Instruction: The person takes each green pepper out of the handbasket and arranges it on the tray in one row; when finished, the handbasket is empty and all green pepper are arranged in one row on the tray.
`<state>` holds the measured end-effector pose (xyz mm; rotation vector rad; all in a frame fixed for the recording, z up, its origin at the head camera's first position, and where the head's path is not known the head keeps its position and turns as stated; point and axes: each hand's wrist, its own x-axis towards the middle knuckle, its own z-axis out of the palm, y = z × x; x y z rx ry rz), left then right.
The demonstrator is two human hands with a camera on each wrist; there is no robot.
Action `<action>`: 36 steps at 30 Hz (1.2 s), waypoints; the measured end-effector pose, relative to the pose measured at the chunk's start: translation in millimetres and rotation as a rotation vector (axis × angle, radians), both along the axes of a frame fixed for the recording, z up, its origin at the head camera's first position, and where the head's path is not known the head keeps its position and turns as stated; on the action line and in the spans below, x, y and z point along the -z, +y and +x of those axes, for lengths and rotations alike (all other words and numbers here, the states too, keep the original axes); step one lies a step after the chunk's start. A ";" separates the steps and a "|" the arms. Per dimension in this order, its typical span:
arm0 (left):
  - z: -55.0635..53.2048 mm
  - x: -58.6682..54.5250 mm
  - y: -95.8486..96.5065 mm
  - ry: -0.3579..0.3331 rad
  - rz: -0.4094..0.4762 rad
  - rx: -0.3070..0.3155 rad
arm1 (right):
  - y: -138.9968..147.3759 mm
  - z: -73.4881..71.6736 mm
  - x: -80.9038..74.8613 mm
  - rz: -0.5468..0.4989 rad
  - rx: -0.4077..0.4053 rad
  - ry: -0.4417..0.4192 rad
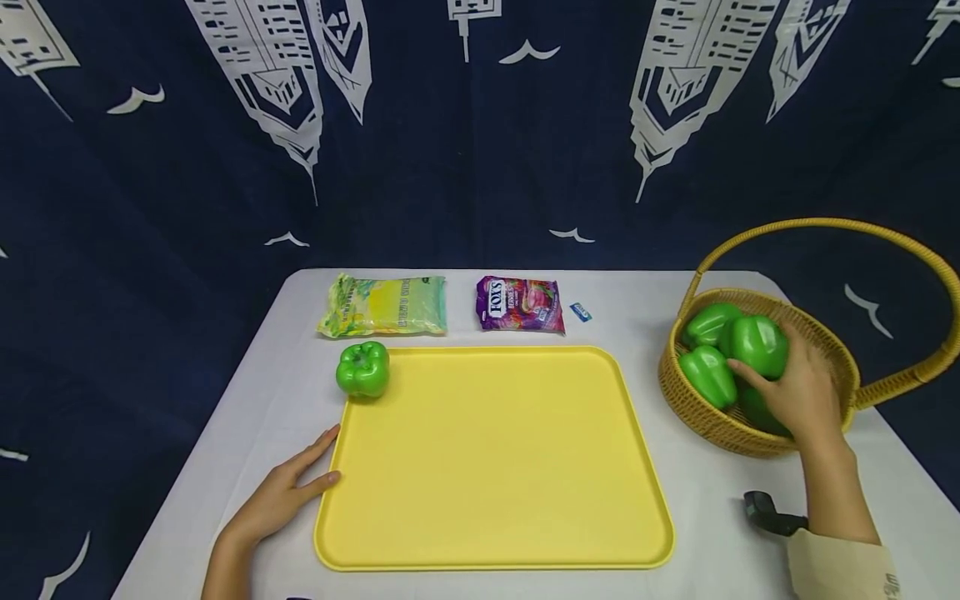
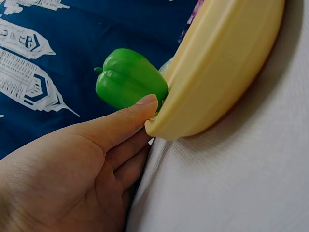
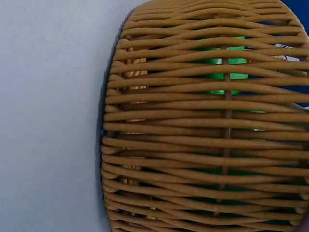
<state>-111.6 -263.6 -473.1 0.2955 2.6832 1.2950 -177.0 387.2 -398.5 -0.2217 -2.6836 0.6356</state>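
Note:
My right hand (image 1: 802,387) reaches into a wicker basket (image 1: 701,417) and grips a green bell pepper (image 1: 753,343), thumb at its near side and fingers largely hidden behind it. More green peppers (image 1: 707,377) lie around it in the basket. In the right wrist view the woven wall (image 3: 193,113) hides most of that hand, with bits of green showing through. My left hand (image 1: 273,496) touches the left rim of a yellow tray (image 1: 495,458), fingers straight, thumb tip at the rim in the left wrist view. Another green bell pepper (image 1: 363,369) sits on the tray's far left corner.
Behind the tray lie a yellow-green packet (image 1: 386,306), a purple candy bag (image 1: 520,305) and a small blue wrapped piece (image 1: 581,312). A black curved object (image 1: 772,514) lies by the right forearm. The basket's tall handle (image 1: 825,223) arches over its right side.

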 end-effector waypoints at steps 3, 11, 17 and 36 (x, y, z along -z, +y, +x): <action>-0.3 1.2 -0.1 -0.014 0.025 0.000 | 2.3 -0.1 1.4 0.035 -0.006 -0.024; -0.1 1.1 -0.4 -0.028 0.049 -0.003 | 6.0 -1.0 4.9 0.058 0.013 -0.030; 0.2 0.2 0.9 -0.016 0.030 -0.003 | 3.2 1.9 3.8 0.003 0.058 0.003; 0.5 -0.9 1.5 -0.015 0.028 -0.002 | -36.5 10.8 -11.3 -0.149 -0.101 0.472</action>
